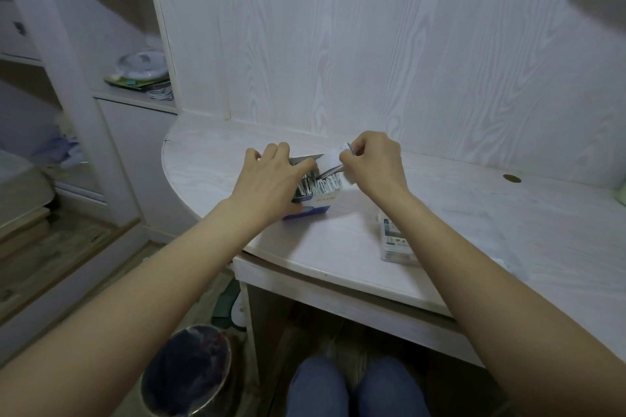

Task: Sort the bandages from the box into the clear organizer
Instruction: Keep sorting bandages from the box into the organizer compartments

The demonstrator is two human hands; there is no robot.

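A small white and blue bandage box [316,205] stands open on the pale desk [474,213], packed with upright wrapped bandages [320,185]. My left hand [271,176] grips the box's left side and top edge. Just right of it, my right hand [371,162] pinches white wrapped bandages [333,157] drawn up over the box's mouth. The clear organizer [396,244] lies on the desk to the right, partly hidden behind my right forearm, with printed packets inside it.
A wood-grain wall panel rises behind the desk. Shelves [135,91] with a round dish and papers stand at the left. A bin [188,372] sits on the floor below the desk edge, beside my knees. A brass cable hole [511,178] marks the desk's right.
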